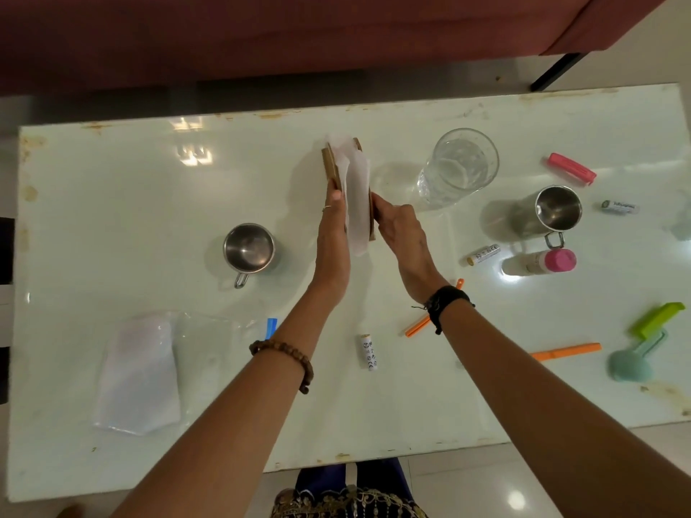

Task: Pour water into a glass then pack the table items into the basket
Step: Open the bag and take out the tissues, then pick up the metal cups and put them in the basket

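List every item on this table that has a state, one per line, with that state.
glass: upright, holds water
left steel mug: upright, looks empty
right steel mug: upright, looks empty
pink-capped bottle: lying down, cap on
basket: held on both sides, white liner inside
left hand: flat against basket side
right hand: grips basket side
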`<move>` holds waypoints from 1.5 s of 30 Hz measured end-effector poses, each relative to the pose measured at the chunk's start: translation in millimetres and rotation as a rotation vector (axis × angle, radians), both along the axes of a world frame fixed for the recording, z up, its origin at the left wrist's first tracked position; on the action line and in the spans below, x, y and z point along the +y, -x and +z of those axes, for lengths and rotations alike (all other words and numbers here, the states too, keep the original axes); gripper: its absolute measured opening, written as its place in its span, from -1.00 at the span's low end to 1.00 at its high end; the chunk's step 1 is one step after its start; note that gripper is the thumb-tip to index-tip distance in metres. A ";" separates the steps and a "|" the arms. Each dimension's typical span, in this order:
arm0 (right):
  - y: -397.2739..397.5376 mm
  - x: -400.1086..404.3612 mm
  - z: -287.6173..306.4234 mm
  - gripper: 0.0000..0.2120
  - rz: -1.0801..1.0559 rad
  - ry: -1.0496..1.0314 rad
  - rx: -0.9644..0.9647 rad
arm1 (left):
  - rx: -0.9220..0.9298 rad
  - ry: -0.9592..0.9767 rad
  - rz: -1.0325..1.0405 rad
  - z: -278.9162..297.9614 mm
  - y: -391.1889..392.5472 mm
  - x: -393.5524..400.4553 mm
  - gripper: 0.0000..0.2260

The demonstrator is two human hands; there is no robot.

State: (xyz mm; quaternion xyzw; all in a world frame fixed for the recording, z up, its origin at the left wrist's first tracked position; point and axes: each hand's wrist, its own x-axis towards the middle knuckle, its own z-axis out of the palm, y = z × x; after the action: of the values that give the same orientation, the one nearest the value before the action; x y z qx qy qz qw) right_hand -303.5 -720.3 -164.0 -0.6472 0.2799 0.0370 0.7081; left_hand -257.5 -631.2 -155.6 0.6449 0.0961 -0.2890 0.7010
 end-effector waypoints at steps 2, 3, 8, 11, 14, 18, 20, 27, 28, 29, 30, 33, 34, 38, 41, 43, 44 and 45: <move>2.6 2.6 -0.6 -0.56 -0.011 -0.003 -0.015 | 0.016 0.002 -0.015 0.6 -0.3 -2.9 -0.58; 3.4 3.7 -0.7 -0.57 -0.016 -0.008 -0.015 | 0.016 -0.001 -0.018 0.4 1.2 -3.5 -0.58; 6.5 7.6 1.5 -0.57 -0.031 -0.040 0.010 | -0.009 -0.030 -0.010 -4.8 8.4 -2.6 -0.59; 5.6 5.1 1.8 -0.58 -0.022 -0.042 0.000 | -0.011 -0.043 -0.026 -6.2 7.3 -2.2 -0.61; 4.1 2.2 2.9 -0.57 0.002 -0.023 -0.007 | -0.009 -0.061 -0.032 -6.4 2.7 -2.3 -0.60; 1.5 -1.6 6.4 -0.56 0.035 -0.005 0.017 | -0.032 -0.087 -0.050 -5.5 0.3 -1.8 -0.59; 1.0 -0.9 9.3 -0.59 0.039 -0.019 0.021 | -0.089 -0.140 0.011 -0.3 4.0 -2.5 -0.62; 33.4 29.0 16.3 -0.75 -0.276 0.084 0.022 | 0.289 -0.066 0.762 15.0 45.9 22.0 -0.79; 39.8 35.4 16.2 -0.78 -0.319 0.090 0.034 | 0.323 -0.079 0.872 15.5 49.8 27.9 -0.80; 45.2 41.7 16.2 -0.81 -0.345 0.098 0.044 | 0.322 -0.116 0.967 16.0 51.2 34.9 -0.79; 49.6 47.0 15.8 -0.82 -0.355 0.108 0.054 | 0.299 -0.169 1.029 16.4 50.6 42.2 -0.75; 60.8 57.6 13.1 -0.83 -0.323 0.113 0.092 | 0.255 -0.275 1.009 14.3 44.6 61.9 -0.62; 64.0 60.1 12.0 -0.84 -0.307 0.108 0.103 | 0.261 -0.269 0.970 12.4 42.1 67.8 -0.64; 70.0 65.0 8.5 -0.84 -0.280 0.110 0.121 | 0.301 -0.263 0.788 2.8 29.7 83.3 -0.74; 71.3 66.6 8.2 -0.85 -0.271 0.107 0.123 | 0.308 -0.307 0.721 -1.0 24.1 86.4 -0.74; 71.9 67.5 8.2 -0.85 -0.261 0.109 0.127 | 0.311 -0.313 0.692 -2.5 23.6 83.8 -0.77; 72.5 68.0 8.3 -0.85 -0.254 0.110 0.129 | 0.312 -0.312 0.681 -3.4 24.7 81.9 -0.76; 72.6 68.4 8.3 -0.85 -0.250 0.110 0.129 | 0.313 -0.311 0.669 -4.4 26.1 79.8 -0.75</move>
State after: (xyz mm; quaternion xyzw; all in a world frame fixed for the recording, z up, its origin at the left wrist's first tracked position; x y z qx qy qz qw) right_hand -376.1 -651.8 -155.6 -0.6414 0.4049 -0.0252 0.6511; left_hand -283.6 -551.4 -160.0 0.6244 0.4491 -0.1216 0.6274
